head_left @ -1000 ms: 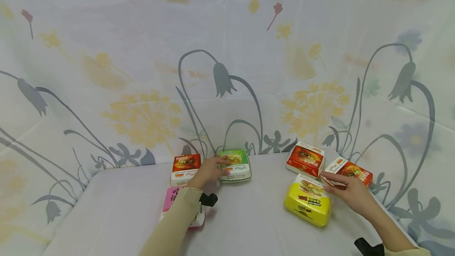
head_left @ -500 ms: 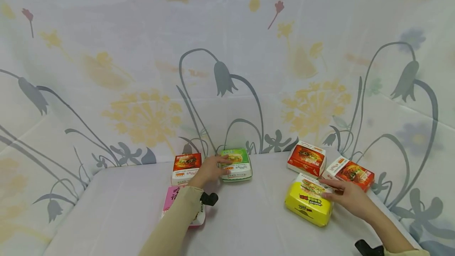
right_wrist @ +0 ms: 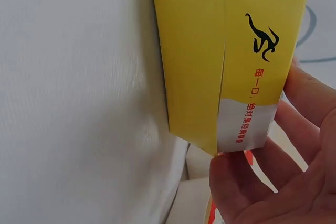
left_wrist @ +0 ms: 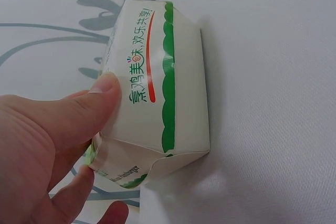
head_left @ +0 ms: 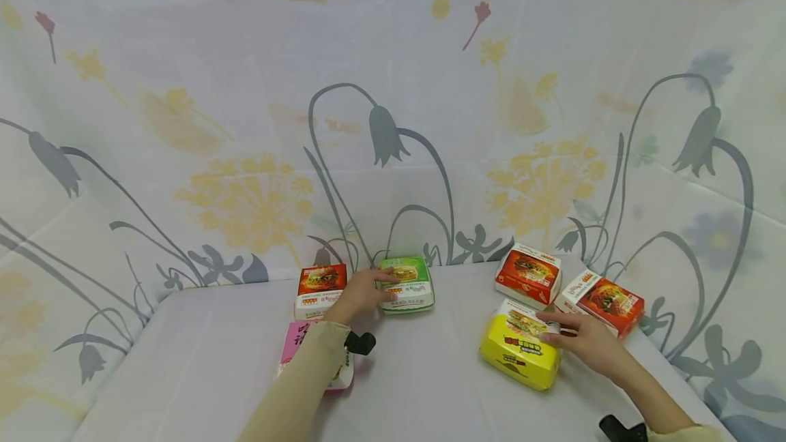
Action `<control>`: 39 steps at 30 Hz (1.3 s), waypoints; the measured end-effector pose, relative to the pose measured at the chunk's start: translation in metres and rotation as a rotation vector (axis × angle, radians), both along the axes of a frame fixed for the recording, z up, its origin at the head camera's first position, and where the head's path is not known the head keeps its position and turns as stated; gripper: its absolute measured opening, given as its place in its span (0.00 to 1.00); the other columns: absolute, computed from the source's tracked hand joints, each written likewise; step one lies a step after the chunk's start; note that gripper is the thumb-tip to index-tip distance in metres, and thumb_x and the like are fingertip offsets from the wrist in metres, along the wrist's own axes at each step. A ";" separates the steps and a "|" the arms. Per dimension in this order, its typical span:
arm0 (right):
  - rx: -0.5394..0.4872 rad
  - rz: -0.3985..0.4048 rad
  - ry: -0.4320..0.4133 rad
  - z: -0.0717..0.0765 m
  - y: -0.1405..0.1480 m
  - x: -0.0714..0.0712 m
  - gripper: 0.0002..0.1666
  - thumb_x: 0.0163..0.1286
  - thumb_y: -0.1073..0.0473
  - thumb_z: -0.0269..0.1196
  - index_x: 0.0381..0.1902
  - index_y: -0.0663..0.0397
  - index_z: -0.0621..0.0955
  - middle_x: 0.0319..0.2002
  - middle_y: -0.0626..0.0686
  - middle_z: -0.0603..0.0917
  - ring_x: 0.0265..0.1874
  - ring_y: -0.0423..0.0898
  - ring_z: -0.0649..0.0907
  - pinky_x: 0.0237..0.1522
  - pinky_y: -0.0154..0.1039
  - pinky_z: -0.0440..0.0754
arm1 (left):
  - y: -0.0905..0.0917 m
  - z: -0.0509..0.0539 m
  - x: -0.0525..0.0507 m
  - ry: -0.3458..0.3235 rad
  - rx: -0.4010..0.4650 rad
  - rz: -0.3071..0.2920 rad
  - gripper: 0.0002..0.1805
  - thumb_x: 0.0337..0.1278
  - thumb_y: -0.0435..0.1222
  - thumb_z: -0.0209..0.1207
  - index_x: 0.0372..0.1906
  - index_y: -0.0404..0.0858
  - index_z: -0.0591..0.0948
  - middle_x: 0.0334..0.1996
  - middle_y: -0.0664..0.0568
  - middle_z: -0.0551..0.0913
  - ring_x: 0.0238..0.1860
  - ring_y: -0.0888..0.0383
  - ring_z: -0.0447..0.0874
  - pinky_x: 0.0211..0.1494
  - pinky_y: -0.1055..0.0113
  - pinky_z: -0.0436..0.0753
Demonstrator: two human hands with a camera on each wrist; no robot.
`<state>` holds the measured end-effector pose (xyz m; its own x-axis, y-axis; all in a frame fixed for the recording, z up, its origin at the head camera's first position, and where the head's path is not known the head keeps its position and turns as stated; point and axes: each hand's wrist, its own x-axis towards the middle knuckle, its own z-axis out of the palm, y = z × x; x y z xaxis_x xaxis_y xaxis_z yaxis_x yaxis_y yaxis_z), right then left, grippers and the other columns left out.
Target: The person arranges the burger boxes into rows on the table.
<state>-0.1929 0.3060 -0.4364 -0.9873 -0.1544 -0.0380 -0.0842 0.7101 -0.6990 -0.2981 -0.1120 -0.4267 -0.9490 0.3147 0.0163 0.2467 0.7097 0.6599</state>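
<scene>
In the head view my left hand (head_left: 362, 295) reaches over to a green-and-white burger box (head_left: 408, 288) near the back of the table. The left wrist view shows the thumb on the printed side of this burger box (left_wrist: 139, 77), with fingers around its near corner. My right hand (head_left: 586, 343) holds the right end of a yellow-and-white burger box (head_left: 522, 346). In the right wrist view, thumb and fingers span the end of the yellow box (right_wrist: 252, 40). Both boxes appear closed.
Two red-and-white burger boxes (head_left: 529, 275) lie behind and right of the yellow one. Another red-and-white box (head_left: 322, 285) and a pink-and-white box (head_left: 297, 340) sit at left, partly covered by the left arm. Floral cloth (head_left: 393, 121) rises behind the white table (head_left: 209, 346).
My right hand has moved from beside the right-hand red box to the yellow box, which has shifted slightly left with it. The left hand and green box have stayed put.
</scene>
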 end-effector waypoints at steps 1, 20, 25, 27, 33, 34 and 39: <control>-0.005 0.004 0.001 0.000 -0.002 0.000 0.33 0.64 0.43 0.69 0.62 0.54 0.81 0.61 0.69 0.77 0.54 0.63 0.80 0.48 0.52 0.83 | 0.000 0.000 0.000 0.000 0.001 -0.001 0.20 0.56 0.37 0.70 0.55 0.47 0.86 0.68 0.59 0.74 0.73 0.44 0.60 0.72 0.44 0.60; -0.109 0.082 0.006 -0.004 -0.065 0.000 0.28 0.61 0.48 0.72 0.57 0.52 0.84 0.57 0.57 0.83 0.57 0.57 0.80 0.55 0.53 0.80 | -0.002 -0.003 -0.002 0.027 -0.008 -0.021 0.20 0.55 0.36 0.71 0.55 0.46 0.87 0.67 0.58 0.74 0.73 0.44 0.61 0.72 0.44 0.61; -0.125 0.107 0.005 -0.007 -0.081 -0.002 0.27 0.61 0.47 0.72 0.56 0.51 0.85 0.58 0.56 0.83 0.58 0.59 0.79 0.56 0.54 0.79 | -0.001 -0.001 -0.001 0.036 -0.008 -0.032 0.20 0.55 0.36 0.71 0.54 0.45 0.87 0.67 0.56 0.74 0.74 0.44 0.60 0.72 0.44 0.61; -0.128 0.120 0.006 -0.008 -0.087 -0.004 0.27 0.61 0.47 0.72 0.56 0.51 0.85 0.58 0.57 0.82 0.59 0.60 0.78 0.56 0.54 0.79 | -0.001 -0.001 -0.001 0.038 -0.011 -0.034 0.20 0.55 0.36 0.71 0.54 0.45 0.87 0.67 0.56 0.75 0.74 0.44 0.60 0.72 0.45 0.61; -0.134 0.141 0.002 -0.008 -0.105 -0.005 0.26 0.61 0.49 0.72 0.56 0.50 0.85 0.58 0.56 0.83 0.59 0.60 0.78 0.57 0.54 0.79 | 0.001 0.001 0.000 0.046 -0.038 -0.035 0.20 0.56 0.37 0.70 0.55 0.45 0.86 0.67 0.57 0.75 0.73 0.44 0.61 0.72 0.45 0.61; -0.134 0.147 0.003 -0.008 -0.109 -0.005 0.25 0.61 0.49 0.72 0.56 0.50 0.85 0.57 0.56 0.83 0.59 0.60 0.78 0.57 0.54 0.79 | 0.001 0.002 0.000 0.050 -0.046 -0.038 0.20 0.55 0.38 0.71 0.56 0.45 0.86 0.67 0.56 0.75 0.73 0.44 0.62 0.72 0.45 0.62; -0.144 0.198 0.019 -0.007 -0.125 -0.007 0.24 0.62 0.50 0.72 0.55 0.51 0.85 0.57 0.57 0.83 0.59 0.59 0.78 0.57 0.56 0.78 | 0.001 0.004 0.000 0.065 -0.074 -0.045 0.22 0.55 0.38 0.71 0.57 0.45 0.85 0.66 0.55 0.75 0.71 0.43 0.64 0.70 0.46 0.65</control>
<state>-0.1999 0.1811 -0.4431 -0.9374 -0.3478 0.0165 -0.2260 0.5714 -0.7889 -0.2978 -0.1112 -0.4228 -0.9318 0.3593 0.0524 0.3196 0.7434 0.5876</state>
